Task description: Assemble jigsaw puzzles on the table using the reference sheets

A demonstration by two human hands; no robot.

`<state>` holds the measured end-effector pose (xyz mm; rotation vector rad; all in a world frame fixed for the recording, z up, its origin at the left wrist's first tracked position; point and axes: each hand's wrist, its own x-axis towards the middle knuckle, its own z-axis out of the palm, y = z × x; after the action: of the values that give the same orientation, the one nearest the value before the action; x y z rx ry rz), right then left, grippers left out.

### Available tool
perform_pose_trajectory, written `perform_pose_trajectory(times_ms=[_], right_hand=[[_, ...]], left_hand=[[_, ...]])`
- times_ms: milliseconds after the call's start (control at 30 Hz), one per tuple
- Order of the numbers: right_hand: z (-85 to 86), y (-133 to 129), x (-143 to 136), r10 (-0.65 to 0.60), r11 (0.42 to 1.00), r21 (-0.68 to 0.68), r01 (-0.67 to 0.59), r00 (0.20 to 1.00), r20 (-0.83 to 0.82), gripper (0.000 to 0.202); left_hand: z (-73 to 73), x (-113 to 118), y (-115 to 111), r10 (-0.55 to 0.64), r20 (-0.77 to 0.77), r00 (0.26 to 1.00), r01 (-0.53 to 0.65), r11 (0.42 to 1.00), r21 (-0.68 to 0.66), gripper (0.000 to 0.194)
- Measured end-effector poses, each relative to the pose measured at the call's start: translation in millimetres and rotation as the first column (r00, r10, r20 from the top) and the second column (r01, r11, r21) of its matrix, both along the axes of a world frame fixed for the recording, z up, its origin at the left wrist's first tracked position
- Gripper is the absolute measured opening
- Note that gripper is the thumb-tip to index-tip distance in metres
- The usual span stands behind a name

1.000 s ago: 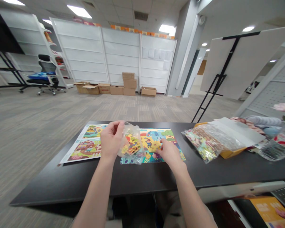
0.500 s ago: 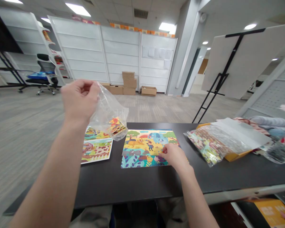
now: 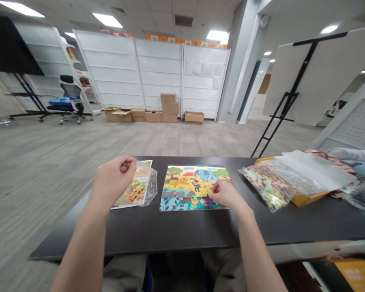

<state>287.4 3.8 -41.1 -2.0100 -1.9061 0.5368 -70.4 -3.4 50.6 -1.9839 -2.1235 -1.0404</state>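
My left hand (image 3: 114,180) is closed in a pinch on the top of a clear plastic bag (image 3: 151,187). Small colourful printed pieces, probably jigsaw pieces, show through the bag. It hangs over or rests on a white-edged picture board (image 3: 127,206), which it partly covers. To the right, an animal picture board (image 3: 187,182) with an elephant and a small figure overlaps another board with a teal leafy print (image 3: 173,204). My right hand (image 3: 226,195) has its fingertips pinched at the lower right of the animal picture board; the exact grip is partly hidden.
On the right of the black table (image 3: 170,233) lie a clear packet of colourful pieces (image 3: 266,188), a yellow envelope (image 3: 312,198) and rolled cloths (image 3: 349,154). A black easel stand (image 3: 287,97) is behind the table. Cardboard boxes (image 3: 169,108) stand along the far white panels.
My left hand has come down and a little right, lowering the plastic bag onto or just over the left picture board. My right hand stays pinched at the animal picture board.
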Motion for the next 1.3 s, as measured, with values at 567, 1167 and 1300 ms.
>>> perform_pose_trajectory(times_ms=[567,1167,1300], right_hand=[[16.3,-15,25,0.093,0.981,-0.134,-0.137,0.951,-0.295,0.046],[17.2,-14,25,-0.089,0.969,-0.223,-0.110,0.685,-0.723,0.038],[18.2,-15,26,-0.092,0.967,-0.226,-0.115,0.669,-0.738,0.043]], left_hand=[[-73.2,146,-16,-0.703,-0.115,0.701,0.648,0.696,-0.309,0.037],[-85.9,149,-6,-0.736,-0.007,0.677,0.686,0.634,-0.357,0.056],[-87.0,147,-4,-0.729,0.038,0.684,0.696,0.635,-0.334,0.050]])
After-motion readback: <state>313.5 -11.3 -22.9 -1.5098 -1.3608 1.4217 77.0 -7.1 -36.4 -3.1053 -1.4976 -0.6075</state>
